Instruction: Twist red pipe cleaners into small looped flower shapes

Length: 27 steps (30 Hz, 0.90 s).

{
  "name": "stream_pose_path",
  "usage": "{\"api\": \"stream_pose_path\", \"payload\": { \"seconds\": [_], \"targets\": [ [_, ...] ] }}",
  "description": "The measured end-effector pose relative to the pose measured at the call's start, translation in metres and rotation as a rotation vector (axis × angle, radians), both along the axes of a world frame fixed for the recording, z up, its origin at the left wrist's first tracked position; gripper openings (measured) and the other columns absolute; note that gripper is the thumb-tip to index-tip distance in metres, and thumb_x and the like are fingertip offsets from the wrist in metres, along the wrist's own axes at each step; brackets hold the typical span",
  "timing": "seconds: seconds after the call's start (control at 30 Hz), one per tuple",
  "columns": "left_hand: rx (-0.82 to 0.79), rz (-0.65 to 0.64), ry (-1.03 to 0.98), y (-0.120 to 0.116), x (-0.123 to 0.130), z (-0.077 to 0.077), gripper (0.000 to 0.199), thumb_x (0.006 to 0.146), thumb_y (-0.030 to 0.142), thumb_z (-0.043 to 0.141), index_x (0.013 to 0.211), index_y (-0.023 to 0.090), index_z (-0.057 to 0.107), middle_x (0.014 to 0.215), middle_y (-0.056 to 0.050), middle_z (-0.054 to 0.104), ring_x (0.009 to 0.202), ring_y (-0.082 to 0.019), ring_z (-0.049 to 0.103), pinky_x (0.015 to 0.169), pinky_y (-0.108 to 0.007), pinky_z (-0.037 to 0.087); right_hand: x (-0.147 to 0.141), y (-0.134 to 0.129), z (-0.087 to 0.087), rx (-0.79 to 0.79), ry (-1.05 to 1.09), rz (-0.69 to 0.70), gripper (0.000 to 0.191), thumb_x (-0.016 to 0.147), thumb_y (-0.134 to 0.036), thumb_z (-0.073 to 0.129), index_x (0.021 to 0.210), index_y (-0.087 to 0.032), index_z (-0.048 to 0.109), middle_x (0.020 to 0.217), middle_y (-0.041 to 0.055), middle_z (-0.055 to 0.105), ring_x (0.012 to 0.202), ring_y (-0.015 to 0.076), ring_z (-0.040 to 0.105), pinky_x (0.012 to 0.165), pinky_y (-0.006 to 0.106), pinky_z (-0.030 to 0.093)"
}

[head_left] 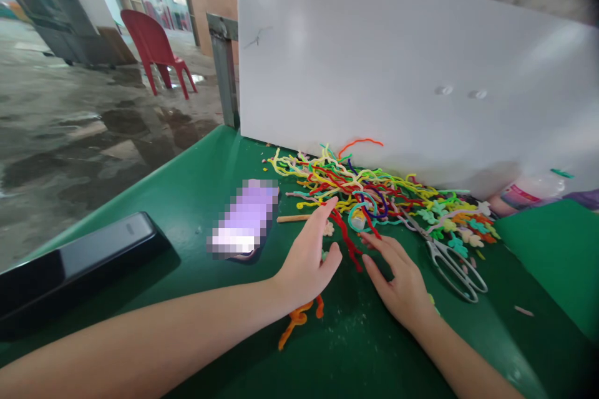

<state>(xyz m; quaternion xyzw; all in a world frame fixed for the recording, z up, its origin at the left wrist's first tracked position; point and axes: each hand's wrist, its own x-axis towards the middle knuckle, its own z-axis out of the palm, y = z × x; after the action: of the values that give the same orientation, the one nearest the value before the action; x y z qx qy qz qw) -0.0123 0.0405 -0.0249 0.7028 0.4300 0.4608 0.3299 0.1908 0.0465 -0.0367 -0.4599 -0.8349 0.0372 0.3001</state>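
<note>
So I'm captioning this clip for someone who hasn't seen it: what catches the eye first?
The bright tangle of pipe cleaners heaped on the green table against the white board. Both hands reach into its near edge, the left hand and right hand at a red pipe cleaner. Scissors lie right of them.

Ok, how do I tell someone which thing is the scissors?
Start at the white board standing on the green table. Follow the pile of colourful pipe cleaners to its right end. The scissors lie there beyond the right hand: the only shiny metal item.
</note>
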Motion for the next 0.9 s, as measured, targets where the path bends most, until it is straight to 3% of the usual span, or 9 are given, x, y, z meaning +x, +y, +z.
{"api": "stream_pose_path", "payload": {
  "seconds": [0.17, 0.33, 0.47, 0.67, 0.77, 0.9],
  "targets": [
    [0.252, -0.153, 0.110, -0.009, 0.001, 0.007, 0.069, 0.082, 0.010, 0.040, 0.142, 0.021, 0.010, 0.148, -0.009, 0.024, 0.134, -0.022, 0.026, 0.111, -0.042, 0.025, -0.002, -0.006, 0.009, 0.116, -0.004, 0.032, 0.049, 0.086, -0.022, 0.048, 0.133, -0.021, 0.035, 0.127, 0.0128, 0.050, 0.119, 0.0269, 0.045, 0.098, 0.047, 0.040],
    [0.442, -0.386, 0.189, -0.017, 0.003, 0.010, 0.074, 0.078, 0.011, 0.045, 0.143, 0.020, 0.010, 0.144, -0.012, 0.033, 0.132, -0.024, 0.032, 0.108, -0.040, 0.031, 0.001, -0.005, 0.004, 0.194, -0.070, 0.183, 0.041, 0.086, -0.018, 0.047, 0.127, -0.020, 0.040, 0.114, 0.0133, 0.059, 0.109, 0.0265, 0.055, 0.095, 0.049, 0.041],
    [0.473, -0.436, 0.220, -0.019, 0.003, 0.010, 0.074, 0.077, 0.013, 0.045, 0.142, 0.018, 0.010, 0.143, -0.014, 0.034, 0.131, -0.022, 0.033, 0.110, -0.038, 0.028, 0.004, -0.002, -0.005, 0.213, -0.035, 0.211, 0.032, 0.088, -0.012, 0.041, 0.118, -0.021, 0.047, 0.100, 0.0107, 0.064, 0.095, 0.0222, 0.061, 0.087, 0.043, 0.047],
    [0.474, -0.472, 0.191, -0.018, 0.002, 0.012, 0.071, 0.076, 0.011, 0.045, 0.140, 0.021, 0.016, 0.142, -0.011, 0.036, 0.133, -0.021, 0.031, 0.111, -0.039, 0.027, 0.004, -0.003, -0.010, 0.064, 0.028, 0.185, 0.021, 0.088, -0.012, 0.037, 0.098, -0.020, 0.054, 0.082, 0.0064, 0.065, 0.070, 0.0164, 0.062, 0.059, 0.028, 0.051],
    [0.477, -0.491, 0.171, -0.017, 0.002, 0.012, 0.067, 0.075, 0.011, 0.045, 0.137, 0.022, 0.022, 0.140, -0.009, 0.040, 0.132, -0.021, 0.032, 0.109, -0.040, 0.029, 0.004, -0.004, -0.011, 0.060, 0.019, 0.185, 0.019, 0.087, -0.013, 0.037, 0.091, -0.020, 0.055, 0.076, 0.0053, 0.064, 0.068, 0.0170, 0.062, 0.058, 0.028, 0.050],
    [0.483, -0.525, 0.170, -0.016, 0.002, 0.011, 0.060, 0.075, 0.011, 0.045, 0.132, 0.021, 0.029, 0.131, -0.010, 0.051, 0.128, -0.019, 0.038, 0.108, -0.037, 0.031, 0.004, -0.004, -0.013, -0.055, 0.001, 0.165, 0.022, 0.085, -0.016, 0.040, 0.101, -0.022, 0.054, 0.091, 0.0062, 0.065, 0.080, 0.0185, 0.062, 0.068, 0.032, 0.052]
  ]
}}
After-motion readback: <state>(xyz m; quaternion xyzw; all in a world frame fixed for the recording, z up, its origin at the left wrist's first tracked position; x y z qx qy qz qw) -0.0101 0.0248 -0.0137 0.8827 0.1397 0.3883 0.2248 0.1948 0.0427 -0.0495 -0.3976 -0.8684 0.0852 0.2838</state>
